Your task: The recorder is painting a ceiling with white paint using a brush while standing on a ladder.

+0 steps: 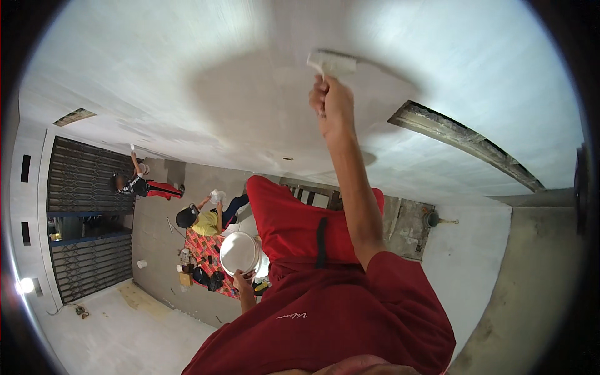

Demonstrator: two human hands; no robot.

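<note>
My right hand (pixel 334 105) is raised with its fingers wrapped around the handle of a wide, pale paintbrush (pixel 332 62). The brush head lies against the pale wall (pixel 250 119), and shadows of the brush and arm fall around it. Lower down on the left, my left hand (pixel 242 284) grips the near edge of a round white bucket (pixel 239 251). The bucket is held out beside my red trousers. Its contents are too pale to make out.
A long slot (pixel 465 140) is cut into the wall at right. Below left, a person in a yellow top (pixel 206 223) handles a white container. Another person (pixel 147 186) reaches to the wall near a folding metal gate (pixel 90 178). Bags and items lie on a red patterned mat (pixel 203 247).
</note>
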